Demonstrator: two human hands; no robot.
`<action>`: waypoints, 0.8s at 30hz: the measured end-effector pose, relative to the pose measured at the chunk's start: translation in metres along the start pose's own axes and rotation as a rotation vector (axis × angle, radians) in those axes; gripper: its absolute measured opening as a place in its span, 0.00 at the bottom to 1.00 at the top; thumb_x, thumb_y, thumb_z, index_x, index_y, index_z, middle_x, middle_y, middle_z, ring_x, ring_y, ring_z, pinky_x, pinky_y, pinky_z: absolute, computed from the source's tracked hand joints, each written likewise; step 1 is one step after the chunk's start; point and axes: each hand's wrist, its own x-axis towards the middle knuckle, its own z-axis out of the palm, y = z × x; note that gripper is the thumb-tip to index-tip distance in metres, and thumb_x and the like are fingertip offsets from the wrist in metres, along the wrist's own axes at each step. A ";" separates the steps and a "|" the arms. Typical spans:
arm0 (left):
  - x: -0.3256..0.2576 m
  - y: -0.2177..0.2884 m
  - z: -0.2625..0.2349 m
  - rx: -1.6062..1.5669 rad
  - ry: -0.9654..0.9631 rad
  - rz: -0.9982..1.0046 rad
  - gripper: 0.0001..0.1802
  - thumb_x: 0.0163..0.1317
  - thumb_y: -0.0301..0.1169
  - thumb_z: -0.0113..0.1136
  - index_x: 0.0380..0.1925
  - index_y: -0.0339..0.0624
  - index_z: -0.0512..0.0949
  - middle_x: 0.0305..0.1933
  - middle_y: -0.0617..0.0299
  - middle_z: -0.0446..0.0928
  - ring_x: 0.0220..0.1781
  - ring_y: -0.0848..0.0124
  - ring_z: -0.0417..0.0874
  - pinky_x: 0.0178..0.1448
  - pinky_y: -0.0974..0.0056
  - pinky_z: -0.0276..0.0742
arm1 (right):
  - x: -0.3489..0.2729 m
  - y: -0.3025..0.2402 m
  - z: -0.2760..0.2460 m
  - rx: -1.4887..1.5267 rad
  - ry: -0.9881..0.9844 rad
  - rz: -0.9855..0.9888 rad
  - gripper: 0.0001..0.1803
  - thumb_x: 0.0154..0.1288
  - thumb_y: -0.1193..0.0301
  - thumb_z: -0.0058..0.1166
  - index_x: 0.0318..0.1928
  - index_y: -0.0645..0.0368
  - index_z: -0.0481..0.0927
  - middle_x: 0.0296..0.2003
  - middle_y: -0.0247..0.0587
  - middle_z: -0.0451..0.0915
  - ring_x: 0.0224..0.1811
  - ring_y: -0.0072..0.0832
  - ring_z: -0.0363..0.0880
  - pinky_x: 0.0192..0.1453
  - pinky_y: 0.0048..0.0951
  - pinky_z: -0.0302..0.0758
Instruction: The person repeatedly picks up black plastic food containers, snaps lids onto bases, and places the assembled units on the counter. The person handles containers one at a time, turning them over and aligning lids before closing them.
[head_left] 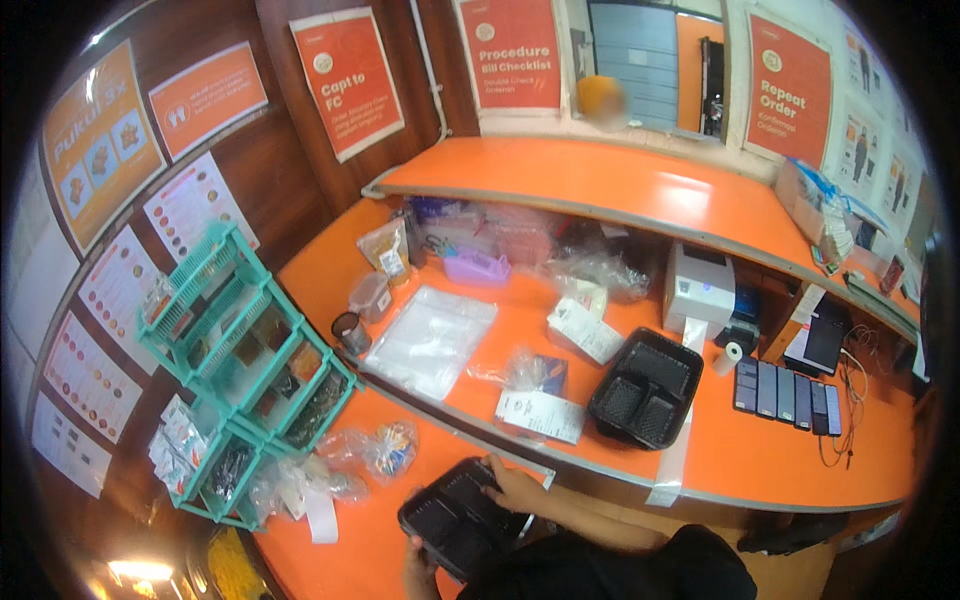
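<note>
A black plastic food tray (pixel 455 502) with several compartments is tilted close in front of me, above the lower orange counter. My left hand (pixel 418 562) grips its near left edge, with the thumb up against the rim. At the far right edge, my right hand (pixel 514 487) holds the same tray, its fingers reaching over the rim. The undersides of both grips are hidden by the tray. Nothing shows inside its compartments. More black trays (pixel 648 388), which look stacked, rest on the upper counter to the right of my hands.
A teal tiered basket rack (pixel 290 380) with packets stands at left, near bagged items (pixel 345 465). Clear plastic bags (pixel 432 340), receipts (pixel 540 415), a label printer (pixel 698 285), a paper roll (pixel 728 358) and several phones (pixel 786 395) lie across the counter. A person (pixel 602 100) appears behind the window.
</note>
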 end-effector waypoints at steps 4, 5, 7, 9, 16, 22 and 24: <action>0.008 0.010 0.016 0.023 0.052 -0.036 0.49 0.50 0.44 0.70 0.68 0.41 0.55 0.65 0.51 0.65 0.65 0.57 0.69 0.67 0.52 0.68 | 0.000 -0.032 -0.011 -0.066 0.166 -0.318 0.20 0.68 0.64 0.52 0.55 0.60 0.66 0.49 0.55 0.74 0.50 0.47 0.76 0.54 0.42 0.73; 0.010 0.008 0.016 0.057 0.062 -0.043 0.49 0.50 0.43 0.70 0.68 0.41 0.56 0.65 0.52 0.65 0.64 0.58 0.69 0.67 0.53 0.68 | -0.001 -0.050 -0.020 -0.001 0.154 -0.365 0.19 0.68 0.64 0.52 0.54 0.61 0.67 0.49 0.53 0.74 0.50 0.45 0.76 0.54 0.40 0.73; 0.018 0.015 0.034 0.211 0.041 0.023 0.47 0.48 0.41 0.71 0.66 0.41 0.58 0.62 0.53 0.67 0.62 0.59 0.70 0.66 0.55 0.68 | -0.010 -0.094 -0.039 0.249 -0.036 -0.304 0.17 0.70 0.61 0.52 0.48 0.61 0.71 0.38 0.45 0.77 0.37 0.35 0.79 0.41 0.33 0.75; 0.021 0.018 0.043 0.311 0.033 0.068 0.46 0.47 0.37 0.72 0.64 0.40 0.59 0.59 0.52 0.68 0.60 0.61 0.72 0.65 0.57 0.69 | -0.014 -0.123 -0.049 0.290 -0.252 -0.269 0.15 0.70 0.60 0.52 0.46 0.60 0.72 0.31 0.42 0.78 0.30 0.30 0.79 0.35 0.30 0.75; 0.014 0.029 0.053 0.448 -0.041 0.139 0.43 0.46 0.28 0.73 0.62 0.41 0.61 0.59 0.51 0.69 0.61 0.62 0.73 0.65 0.58 0.68 | -0.020 -0.109 -0.028 0.595 -0.294 -0.330 0.10 0.69 0.67 0.54 0.38 0.62 0.74 0.27 0.33 0.78 0.29 0.20 0.78 0.34 0.25 0.74; 0.025 0.021 0.061 0.572 -0.159 0.191 0.41 0.48 0.34 0.76 0.62 0.46 0.67 0.60 0.56 0.68 0.65 0.63 0.68 0.69 0.58 0.61 | -0.035 -0.120 -0.060 0.753 -0.251 -0.137 0.07 0.65 0.72 0.59 0.34 0.63 0.78 0.26 0.31 0.78 0.29 0.16 0.75 0.34 0.19 0.70; 0.021 0.021 0.063 0.600 -0.116 0.222 0.40 0.48 0.34 0.75 0.62 0.46 0.66 0.60 0.56 0.68 0.66 0.63 0.67 0.70 0.58 0.59 | -0.036 -0.128 -0.061 0.757 -0.223 -0.118 0.06 0.62 0.74 0.61 0.30 0.62 0.78 0.22 0.30 0.77 0.27 0.15 0.73 0.32 0.18 0.67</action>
